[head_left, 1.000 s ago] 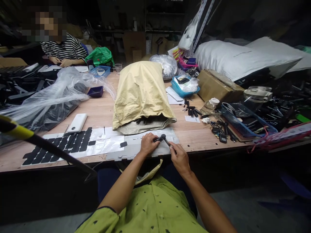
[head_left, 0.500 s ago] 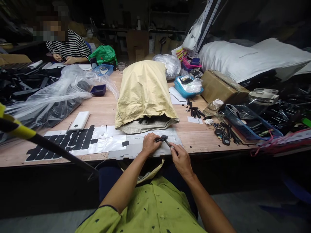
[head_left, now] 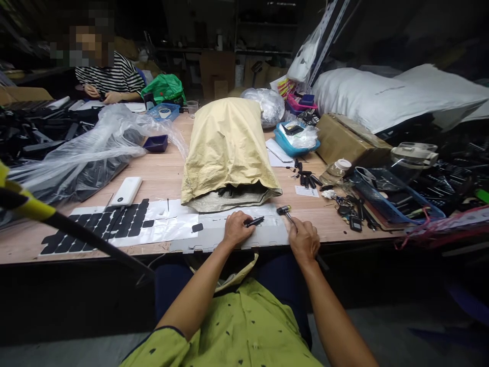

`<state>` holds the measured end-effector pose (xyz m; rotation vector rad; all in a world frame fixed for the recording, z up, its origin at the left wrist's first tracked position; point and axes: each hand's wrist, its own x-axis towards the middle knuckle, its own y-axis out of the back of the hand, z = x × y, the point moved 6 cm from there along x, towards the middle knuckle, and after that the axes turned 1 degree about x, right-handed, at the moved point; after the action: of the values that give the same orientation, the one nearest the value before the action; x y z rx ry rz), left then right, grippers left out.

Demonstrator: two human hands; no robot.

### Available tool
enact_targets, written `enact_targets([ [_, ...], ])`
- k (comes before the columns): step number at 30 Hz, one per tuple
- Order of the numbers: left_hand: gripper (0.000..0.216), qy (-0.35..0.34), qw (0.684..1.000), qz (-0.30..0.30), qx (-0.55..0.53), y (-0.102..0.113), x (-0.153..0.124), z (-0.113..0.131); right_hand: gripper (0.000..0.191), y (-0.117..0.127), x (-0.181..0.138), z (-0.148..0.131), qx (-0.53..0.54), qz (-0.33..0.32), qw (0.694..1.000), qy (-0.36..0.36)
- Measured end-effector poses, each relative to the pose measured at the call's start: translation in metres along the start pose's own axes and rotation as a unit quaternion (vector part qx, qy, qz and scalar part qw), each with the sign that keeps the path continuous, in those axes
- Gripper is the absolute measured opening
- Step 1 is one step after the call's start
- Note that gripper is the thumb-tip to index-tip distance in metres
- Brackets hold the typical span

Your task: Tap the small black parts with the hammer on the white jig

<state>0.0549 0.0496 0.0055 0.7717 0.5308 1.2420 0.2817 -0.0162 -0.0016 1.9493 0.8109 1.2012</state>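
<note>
My left hand is closed around a slim black part whose ends stick out past the fingers; its exact kind is too small to tell. It hovers over or rests on a grey-white board at the table's front edge. To the right, my right hand grips the handle of a small hammer, its head turned towards the sack. The hammer and the black part are apart. Just beyond both hands lies a yellow woven sack, its mouth facing me with dark pieces inside.
Left are black adhesive pads on white sheets, a white power bank and a plastic-covered heap. Right are small black parts, a jar and a blue tray. Across the table sits a person in stripes.
My right hand has moved right, carrying the hammer away from the black part. The left hand stays in about the same place with the part in it.
</note>
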Motion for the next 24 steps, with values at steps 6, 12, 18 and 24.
enact_targets([
  [6,0.017,-0.054,0.997,-0.057,-0.018,0.006,-0.011,-0.006,0.028,0.0,-0.004,-0.01,-0.049,0.033,0.998,0.024],
  [12,0.022,-0.146,0.98,-0.132,-0.024,0.022,-0.07,-0.024,0.028,0.001,-0.003,-0.01,-0.06,0.023,0.998,0.02],
  [18,0.024,-0.157,0.982,-0.088,0.056,0.026,-0.112,-0.036,0.027,0.002,-0.003,-0.011,-0.062,0.025,0.998,0.02],
  [24,0.017,-0.114,0.993,0.019,0.011,0.043,-0.068,-0.036,0.027,0.0,-0.004,-0.009,-0.073,0.034,0.996,0.03],
])
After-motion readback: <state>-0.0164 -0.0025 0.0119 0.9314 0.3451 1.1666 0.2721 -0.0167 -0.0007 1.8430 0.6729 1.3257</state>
